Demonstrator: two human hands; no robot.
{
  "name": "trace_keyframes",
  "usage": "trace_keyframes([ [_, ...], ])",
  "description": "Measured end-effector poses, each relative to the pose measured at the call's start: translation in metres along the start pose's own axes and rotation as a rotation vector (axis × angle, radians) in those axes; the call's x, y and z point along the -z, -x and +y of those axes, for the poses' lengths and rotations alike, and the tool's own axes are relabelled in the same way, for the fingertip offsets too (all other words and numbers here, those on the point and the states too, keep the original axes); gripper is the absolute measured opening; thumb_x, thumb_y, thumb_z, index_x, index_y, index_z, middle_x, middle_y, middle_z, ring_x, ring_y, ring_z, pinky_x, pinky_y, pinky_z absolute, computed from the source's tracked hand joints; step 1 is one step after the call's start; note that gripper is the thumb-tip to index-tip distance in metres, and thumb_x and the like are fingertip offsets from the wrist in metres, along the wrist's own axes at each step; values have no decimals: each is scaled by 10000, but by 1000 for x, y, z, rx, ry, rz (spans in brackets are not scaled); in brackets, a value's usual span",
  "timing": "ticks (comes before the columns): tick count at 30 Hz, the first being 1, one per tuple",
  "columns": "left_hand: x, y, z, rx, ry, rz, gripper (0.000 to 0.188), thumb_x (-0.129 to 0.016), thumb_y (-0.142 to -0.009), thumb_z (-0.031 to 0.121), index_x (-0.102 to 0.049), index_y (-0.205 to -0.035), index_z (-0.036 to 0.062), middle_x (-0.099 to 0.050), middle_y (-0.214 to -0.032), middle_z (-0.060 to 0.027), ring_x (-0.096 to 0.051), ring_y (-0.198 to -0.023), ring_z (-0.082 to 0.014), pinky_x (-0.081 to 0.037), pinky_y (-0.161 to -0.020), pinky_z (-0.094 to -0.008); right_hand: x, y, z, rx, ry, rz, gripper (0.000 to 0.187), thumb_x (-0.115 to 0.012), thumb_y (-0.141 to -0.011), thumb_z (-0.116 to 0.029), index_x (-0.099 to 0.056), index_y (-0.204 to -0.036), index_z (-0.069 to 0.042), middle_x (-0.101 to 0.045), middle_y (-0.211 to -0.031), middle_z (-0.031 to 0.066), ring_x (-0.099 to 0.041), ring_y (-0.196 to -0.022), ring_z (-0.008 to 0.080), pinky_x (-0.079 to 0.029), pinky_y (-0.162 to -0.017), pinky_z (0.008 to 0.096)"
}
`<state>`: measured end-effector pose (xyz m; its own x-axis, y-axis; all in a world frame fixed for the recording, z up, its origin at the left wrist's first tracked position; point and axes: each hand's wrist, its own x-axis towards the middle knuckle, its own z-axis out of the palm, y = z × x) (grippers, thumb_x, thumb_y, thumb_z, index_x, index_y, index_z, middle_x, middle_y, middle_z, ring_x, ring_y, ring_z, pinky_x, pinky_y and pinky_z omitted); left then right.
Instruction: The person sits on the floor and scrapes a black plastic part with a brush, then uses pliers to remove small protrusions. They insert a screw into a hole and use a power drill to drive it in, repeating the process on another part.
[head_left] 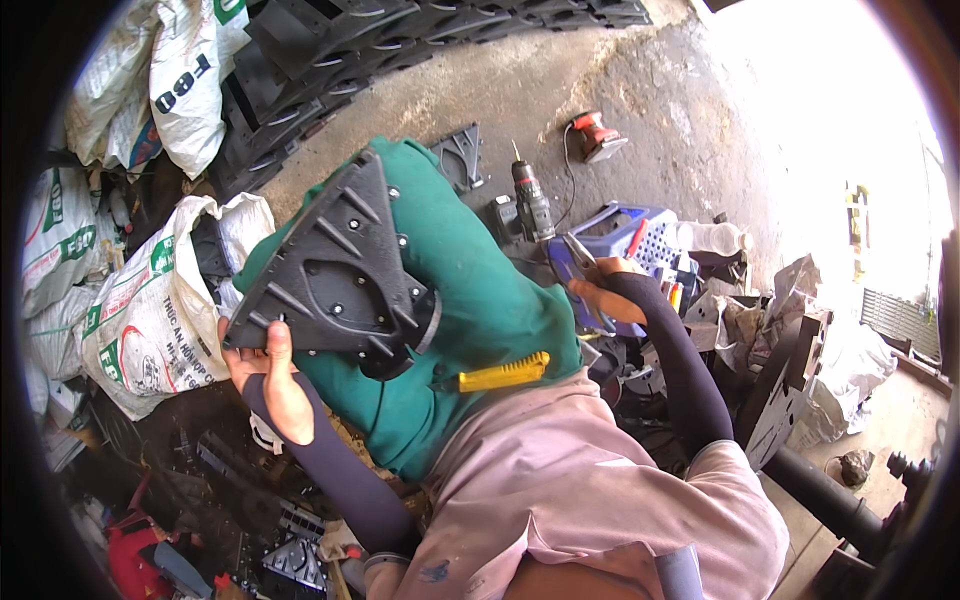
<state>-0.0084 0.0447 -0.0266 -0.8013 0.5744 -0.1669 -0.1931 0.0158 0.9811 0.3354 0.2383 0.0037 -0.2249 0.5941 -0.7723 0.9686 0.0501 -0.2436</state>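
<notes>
A black triangular plastic part (335, 270), with ribs and several small shiny screws, rests tilted across my green-trousered lap. My left hand (275, 385) grips its lower left corner, thumb on the upper face and fingers partly hidden beneath. Over to the right, my right hand (607, 295) is closed at the edge of a blue-purple plastic stool (625, 232). A grey, tool-like piece (580, 250) shows by its fingertips; its kind is unclear. On my lap, near the shirt hem, lies a yellow utility knife (505, 372).
A cordless drill (532, 205) stands beyond the stool, near an orange corded sander (597, 137). Another black triangular part (460, 158) lies on the concrete. White sacks (155, 310) crowd the left; stacked black parts (300, 75) line the far side. A clear bottle (712, 238) lies right.
</notes>
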Motion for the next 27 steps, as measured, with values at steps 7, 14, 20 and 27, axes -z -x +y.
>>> trace_keyframes([
  [7, -2, -1, 1, 28, -156, 35, 385, -688, -878, 101, -512, -1206, 4, -609, -1038, -66, -586, -833, -125, -448, -691, -218, -66, 54, -29, 499, 498, -257, 167, -605, -798, -225, -660, -834, -72, -653, -722, 128, -663, -679, 295, -503, -618, 384],
  [14, -18, 5, 12, -23, -94, 60, 365, -703, -883, 214, -546, -1124, -10, -591, -896, -20, -492, -641, -77, -370, -608, -217, -69, 41, -6, 1040, 99, 50, 167, -680, -751, -226, -672, -838, -85, -630, -753, 83, -647, -711, 243, -512, -660, 390],
  [20, -14, 14, 13, 104, -138, 105, 357, -687, -888, 316, -573, -808, -13, -577, -688, -67, -555, -653, -133, -431, -619, -245, -63, -104, 69, 267, -364, 397, 125, -617, -876, -107, -621, -929, 6, -646, -763, 61, -608, -704, 140, -493, -655, 289],
  [27, -6, 20, 4, 222, -187, 158, 403, -664, -897, 263, -540, -1225, 63, -621, -1011, 19, -546, -756, -46, -384, -573, -173, -193, -212, 101, -62, -475, 94, 476, -746, -803, -208, -565, -1217, -56, -670, -1025, 127, -628, -963, 219, -493, -846, 354],
])
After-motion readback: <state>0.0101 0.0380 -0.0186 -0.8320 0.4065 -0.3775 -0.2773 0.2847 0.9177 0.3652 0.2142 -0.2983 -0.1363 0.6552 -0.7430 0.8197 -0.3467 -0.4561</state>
